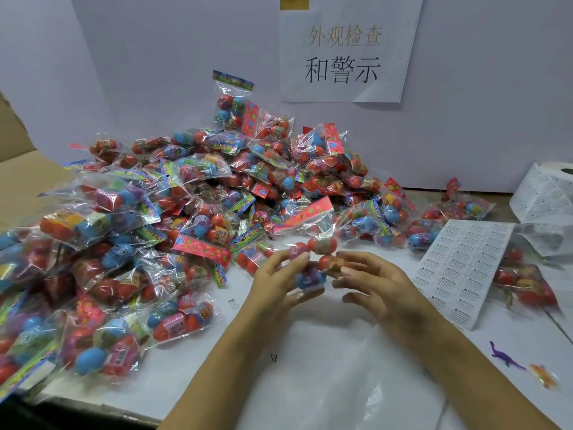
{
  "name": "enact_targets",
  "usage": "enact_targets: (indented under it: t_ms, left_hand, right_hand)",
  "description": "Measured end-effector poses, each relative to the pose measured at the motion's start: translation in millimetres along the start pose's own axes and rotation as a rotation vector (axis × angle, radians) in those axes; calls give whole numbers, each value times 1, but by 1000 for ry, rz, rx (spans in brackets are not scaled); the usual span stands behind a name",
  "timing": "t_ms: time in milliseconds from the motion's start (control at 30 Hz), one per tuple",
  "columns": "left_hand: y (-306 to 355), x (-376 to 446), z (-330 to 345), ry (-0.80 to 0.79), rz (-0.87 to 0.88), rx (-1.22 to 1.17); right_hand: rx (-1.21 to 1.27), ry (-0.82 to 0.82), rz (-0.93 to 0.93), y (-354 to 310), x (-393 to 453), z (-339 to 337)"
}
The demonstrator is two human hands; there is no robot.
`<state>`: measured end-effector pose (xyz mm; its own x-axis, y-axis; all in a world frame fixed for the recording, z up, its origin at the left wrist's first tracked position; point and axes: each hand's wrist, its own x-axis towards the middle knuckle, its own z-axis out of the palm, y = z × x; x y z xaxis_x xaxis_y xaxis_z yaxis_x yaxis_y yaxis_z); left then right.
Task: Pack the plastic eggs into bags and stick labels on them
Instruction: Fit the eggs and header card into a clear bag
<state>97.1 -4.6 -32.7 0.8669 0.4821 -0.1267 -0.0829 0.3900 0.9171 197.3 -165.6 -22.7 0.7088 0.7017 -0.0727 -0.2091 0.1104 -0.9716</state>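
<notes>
Over the white table, my left hand [276,282] grips a clear bag of plastic eggs [313,262] from the left; red eggs show at its top and a blue and purple one lower down. My right hand [376,282] meets the same bag from the right, its fingertips pinching the bag by a red egg. A sheet of white warning labels [459,268] lies just right of my right hand. A roll of the same labels [548,193] stands at the far right.
A large heap of filled egg bags [192,206] covers the left and middle of the table, up to the white back wall. More filled bags [524,283] lie under the label sheet. A purple toy dinosaur [505,356] and an orange toy [544,375] lie front right. A cardboard box flap [21,169] is at left.
</notes>
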Motion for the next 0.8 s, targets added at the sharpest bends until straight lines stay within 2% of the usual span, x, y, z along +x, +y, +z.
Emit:
enact_targets:
  t_ms: [167, 233, 433, 533, 633, 733, 800]
  left_hand:
    - [6, 0, -4, 13, -129, -161]
    - [6, 0, -5, 10, -145, -194]
    - [3, 0, -5, -19, -69, -146]
    - [1, 0, -3, -8, 6, -62]
    - [-2, -1, -2, -56, 76, -23]
    - [-5, -2, -3, -173, 91, -16]
    - [-7, -2, -4, -191, 72, 27]
  right_hand:
    - [-56, -181, -54, -3, -6, 2]
    - [-72, -205, -63, -4, -7, 4]
    - [-88, -76, -41, -2, -3, 2]
    - [-208, 7, -14, 0, -3, 4]
    - [-371, -18, -31, 4, -4, 6]
    - [-401, 0, -38, 6, -2, 6]
    - [-370, 4, -28, 6, -1, 3]
